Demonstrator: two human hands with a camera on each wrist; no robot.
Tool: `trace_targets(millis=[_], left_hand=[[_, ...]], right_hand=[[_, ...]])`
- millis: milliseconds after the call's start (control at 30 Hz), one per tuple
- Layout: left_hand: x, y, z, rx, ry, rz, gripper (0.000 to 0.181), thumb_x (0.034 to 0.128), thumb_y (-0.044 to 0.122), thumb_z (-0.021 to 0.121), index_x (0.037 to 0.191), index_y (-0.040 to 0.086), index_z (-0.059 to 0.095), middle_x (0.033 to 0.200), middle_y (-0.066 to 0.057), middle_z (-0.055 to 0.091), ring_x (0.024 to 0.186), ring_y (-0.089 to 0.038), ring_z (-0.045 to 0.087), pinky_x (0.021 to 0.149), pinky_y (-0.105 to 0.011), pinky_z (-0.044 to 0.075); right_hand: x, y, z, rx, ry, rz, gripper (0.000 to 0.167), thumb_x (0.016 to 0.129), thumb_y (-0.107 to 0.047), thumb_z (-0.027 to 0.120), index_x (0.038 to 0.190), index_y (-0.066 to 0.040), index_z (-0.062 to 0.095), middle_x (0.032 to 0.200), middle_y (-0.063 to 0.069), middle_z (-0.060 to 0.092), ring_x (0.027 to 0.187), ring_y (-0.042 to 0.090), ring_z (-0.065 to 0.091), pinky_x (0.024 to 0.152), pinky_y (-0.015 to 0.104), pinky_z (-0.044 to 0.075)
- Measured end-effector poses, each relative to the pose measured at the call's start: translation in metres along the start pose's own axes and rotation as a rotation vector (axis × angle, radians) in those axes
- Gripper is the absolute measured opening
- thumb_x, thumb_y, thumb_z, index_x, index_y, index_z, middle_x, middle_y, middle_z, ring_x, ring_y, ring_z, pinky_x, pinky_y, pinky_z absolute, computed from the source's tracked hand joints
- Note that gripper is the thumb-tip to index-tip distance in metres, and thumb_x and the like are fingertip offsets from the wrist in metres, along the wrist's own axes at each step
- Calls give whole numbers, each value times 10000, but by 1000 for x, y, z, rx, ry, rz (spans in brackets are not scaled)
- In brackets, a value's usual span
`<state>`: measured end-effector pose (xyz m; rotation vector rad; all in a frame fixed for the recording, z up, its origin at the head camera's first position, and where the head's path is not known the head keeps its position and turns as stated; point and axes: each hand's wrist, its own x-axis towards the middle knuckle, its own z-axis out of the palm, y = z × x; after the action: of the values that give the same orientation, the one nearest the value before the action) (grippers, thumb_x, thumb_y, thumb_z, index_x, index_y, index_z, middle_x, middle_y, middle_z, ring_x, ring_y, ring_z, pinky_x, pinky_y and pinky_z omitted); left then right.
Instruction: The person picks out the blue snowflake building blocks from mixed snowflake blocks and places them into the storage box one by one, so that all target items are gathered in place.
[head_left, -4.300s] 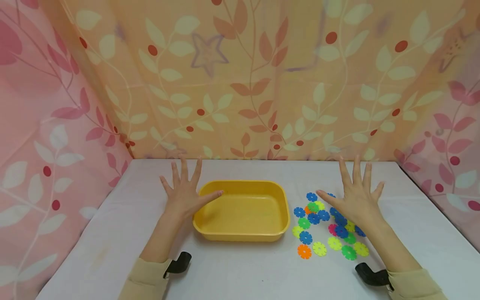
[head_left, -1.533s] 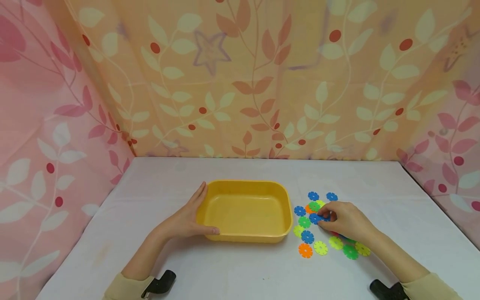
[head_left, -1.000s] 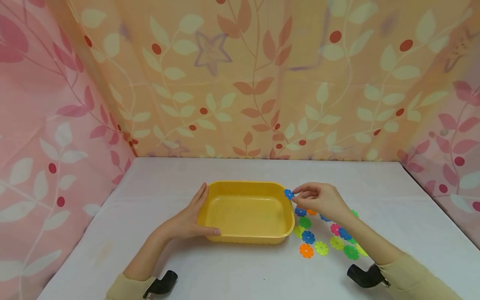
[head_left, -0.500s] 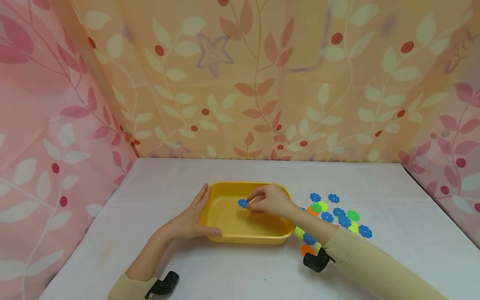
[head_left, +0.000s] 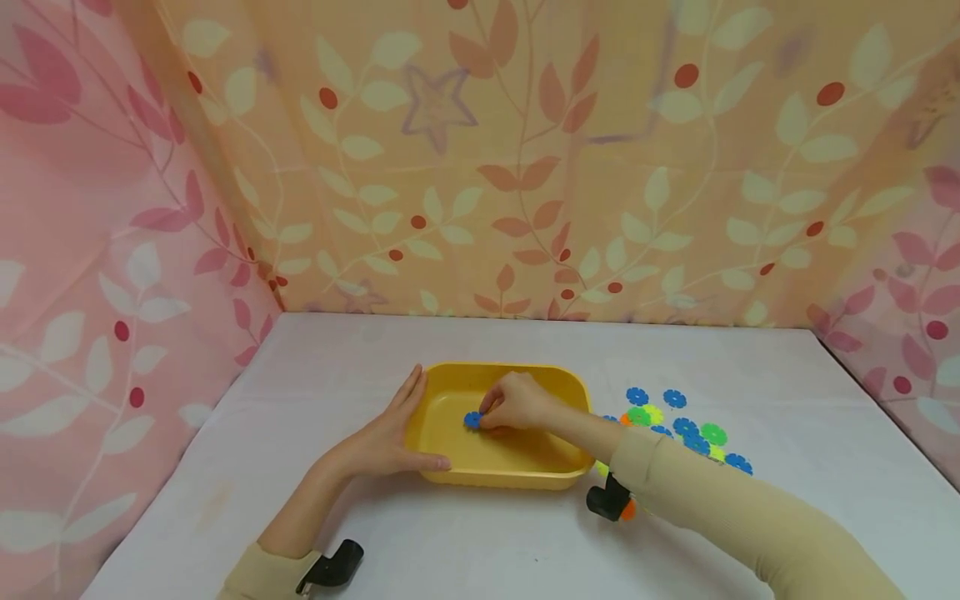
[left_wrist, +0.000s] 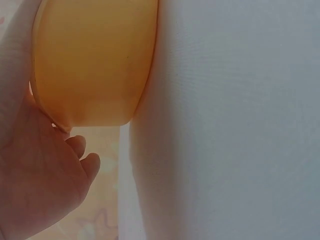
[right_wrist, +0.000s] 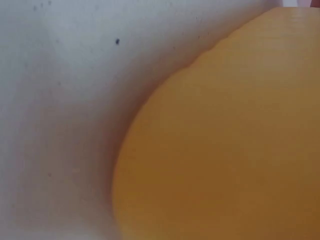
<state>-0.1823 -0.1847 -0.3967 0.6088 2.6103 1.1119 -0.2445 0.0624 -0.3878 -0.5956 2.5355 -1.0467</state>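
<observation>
A yellow plastic basin (head_left: 498, 480) stands mid-table. My left hand (head_left: 382, 442) holds its left end, thumb along the front rim and fingers at the far left corner; the left wrist view shows this hand (left_wrist: 40, 175) against the basin's outer wall (left_wrist: 95, 65). Inside the basin, my right hand (head_left: 521, 404) pinches a blue flower-shaped disc (head_left: 472, 421) by its edge, low over the floor; whether the disc touches it I cannot tell. Only the basin's outer wall (right_wrist: 215, 150) fills the right wrist view, with that hand out of sight.
Right of the basin lie several loose notched discs, among them a blue disc (head_left: 674, 398), a green disc (head_left: 713, 434) and an orange disc (head_left: 627, 509). The right sleeve (head_left: 712, 500) covers part of them. Patterned curtains (head_left: 525, 167) enclose the white table (head_left: 465, 542).
My right hand has picked a blue disc from the loose ones and carried it left into the basin, now lower. The left hand, first spread in the air, came onto the basin and stays there.
</observation>
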Motion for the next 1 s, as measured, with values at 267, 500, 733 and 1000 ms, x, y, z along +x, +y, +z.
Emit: trace_targets(millis=[267,500,733,1000], left_hand=[[1,0,0,-8,-2,-2,1285,727,533,811,1564,131,-77,1607,33,-188,1480,-275,-68,1148,-546,130],[1,-2,0,-6,3,1,1277,729,539,806,1566,137,-71,1608,48,-181,1481,-271,-69,1147,-550,131],[0,-1,0,1,1,-8,1274,729,543,803,1566,146,-70,1603,61,-191,1481,-267,-72,1147,-549,138],[-1,1,0,-6,1,0,1276,729,529,810,1565,126,-66,1604,53,-189,1479,-258,-76,1150,-541,133]], right_hand=[[12,-7,3,-58,16,-14,135,762,-128,833,820,-51,740,615,-32,667,571,79,623,596,199,507],[19,-13,9,-40,41,-22,124,772,-68,810,851,-8,737,651,-3,682,598,111,647,604,208,525],[24,-15,16,-3,79,-1,155,778,-63,796,911,2,750,707,9,705,613,87,643,611,197,520],[25,-14,22,59,107,26,213,791,-115,781,986,-34,756,835,7,729,694,89,640,665,207,525]])
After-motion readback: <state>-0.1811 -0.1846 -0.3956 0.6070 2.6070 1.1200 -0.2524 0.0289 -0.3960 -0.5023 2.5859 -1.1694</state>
